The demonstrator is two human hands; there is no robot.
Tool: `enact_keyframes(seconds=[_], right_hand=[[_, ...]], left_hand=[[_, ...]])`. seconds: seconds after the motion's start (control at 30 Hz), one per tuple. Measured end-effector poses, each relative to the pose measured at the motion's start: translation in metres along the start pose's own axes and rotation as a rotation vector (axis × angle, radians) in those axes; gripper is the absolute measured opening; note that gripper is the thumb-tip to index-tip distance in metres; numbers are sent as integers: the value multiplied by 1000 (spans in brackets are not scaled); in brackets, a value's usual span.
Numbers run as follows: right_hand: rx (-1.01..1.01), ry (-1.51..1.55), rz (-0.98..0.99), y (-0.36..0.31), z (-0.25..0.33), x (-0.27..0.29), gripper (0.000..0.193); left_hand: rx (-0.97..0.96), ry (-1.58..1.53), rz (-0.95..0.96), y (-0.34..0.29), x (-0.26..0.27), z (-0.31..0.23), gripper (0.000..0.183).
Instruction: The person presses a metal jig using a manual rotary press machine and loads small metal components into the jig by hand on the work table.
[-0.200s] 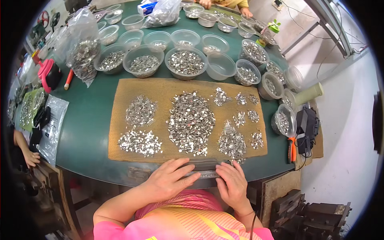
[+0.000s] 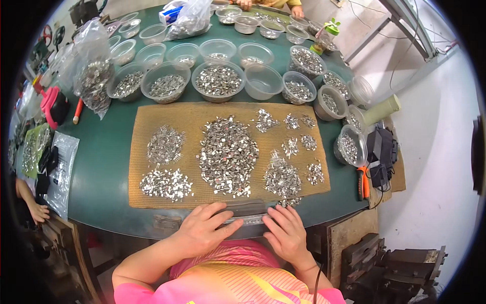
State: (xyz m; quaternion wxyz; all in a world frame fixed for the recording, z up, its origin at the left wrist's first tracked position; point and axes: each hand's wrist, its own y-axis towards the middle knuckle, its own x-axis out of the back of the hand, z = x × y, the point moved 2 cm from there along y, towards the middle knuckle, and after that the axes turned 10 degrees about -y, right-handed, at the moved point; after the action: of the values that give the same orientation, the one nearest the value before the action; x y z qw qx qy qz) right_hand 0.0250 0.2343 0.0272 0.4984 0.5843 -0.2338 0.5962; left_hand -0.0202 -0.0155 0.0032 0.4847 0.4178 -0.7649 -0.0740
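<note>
- Compared with the frame a moment earlier, almost nothing is changing: both hands are staying at the near edge of the table, and the heaps of metal parts are lying in the same places.
- The left hand [image 2: 202, 230] is resting palm down with fingers spread, its fingertips touching a narrow strip of small shiny parts [image 2: 246, 219] lying along the table's near edge; it is not pinching anything.
- The right hand [image 2: 287, 233] is lying flat just beside it, fingers spread and pointing up toward the mat, its fingertips touching the other end of the same strip.
- The tan mesh mat [image 2: 136, 152] is covering the middle of the green table [image 2: 101, 167], just beyond the hands.
- On the mat, a large central heap of silver parts [image 2: 227, 154] is sitting between two smaller heaps on the left [image 2: 165, 163] and several little sorted clusters on the right [image 2: 288, 152].
- Clear plastic bowls [image 2: 217, 81], some filled with parts, are curving in rows around the far side of the mat.
- A clear bag of parts [image 2: 93, 81] is slumping at the far left, near a pink tool [image 2: 50, 104].
- An orange-handled tool [image 2: 363, 182] is lying at the right edge beside a black device [image 2: 380, 152].
- Another person's hand [image 2: 38, 212] is showing at the left rim, and more hands [image 2: 296, 10] at the far end.
- A pale floor is showing to the right of the table.
</note>
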Motion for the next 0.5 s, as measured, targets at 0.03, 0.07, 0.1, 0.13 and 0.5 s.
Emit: enact_keyframes(seconds=[0.03,0.07,0.1,0.13,0.5], right_hand=[[-7,-3,-5,1,3,-4,47],[8,-1,-8,3,7,-9,47],[24,2,-15,6,13,-13,48],[20,3,-24,10,19,-15,48],[-44,163,-148,-18,120,-70,27]], left_hand=[[4,5,13,-3,4,3,53],[9,11,26,-6,7,7,52],[1,15,31,-12,12,9,52],[17,1,26,-19,15,13,49],[194,51,-10,-120,113,64,47]])
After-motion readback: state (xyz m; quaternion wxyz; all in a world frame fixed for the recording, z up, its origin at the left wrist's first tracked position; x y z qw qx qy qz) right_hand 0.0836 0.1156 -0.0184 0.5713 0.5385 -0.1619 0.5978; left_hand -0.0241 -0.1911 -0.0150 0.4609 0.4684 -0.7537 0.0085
